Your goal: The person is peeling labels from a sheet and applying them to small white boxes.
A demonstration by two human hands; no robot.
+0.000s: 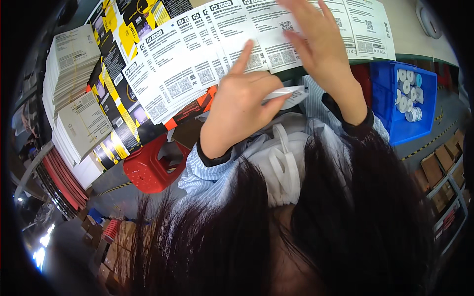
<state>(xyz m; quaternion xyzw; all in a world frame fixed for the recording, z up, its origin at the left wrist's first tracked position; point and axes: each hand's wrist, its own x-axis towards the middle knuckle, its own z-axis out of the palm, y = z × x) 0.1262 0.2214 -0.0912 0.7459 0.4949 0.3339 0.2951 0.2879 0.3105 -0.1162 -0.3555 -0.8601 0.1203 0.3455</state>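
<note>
My left hand [242, 106] pinches a small white strip of paper [291, 92] between thumb and fingers, its forefinger pointing up onto a fanned row of white printed leaflets [187, 64] on the table. My right hand [323, 49] lies flat with spread fingers on the leaflets further right, just above the strip. Long dark hair and a white face mask [284, 167] fill the lower part of the view and hide my forearms.
Yellow-and-black flat boxes [116, 64] lie under and left of the leaflets. Stacks of white flat cartons [74, 84] stand at the far left. A red plastic stool [150, 167] sits below the table edge. A blue bin [410, 98] holds several white rolls at right.
</note>
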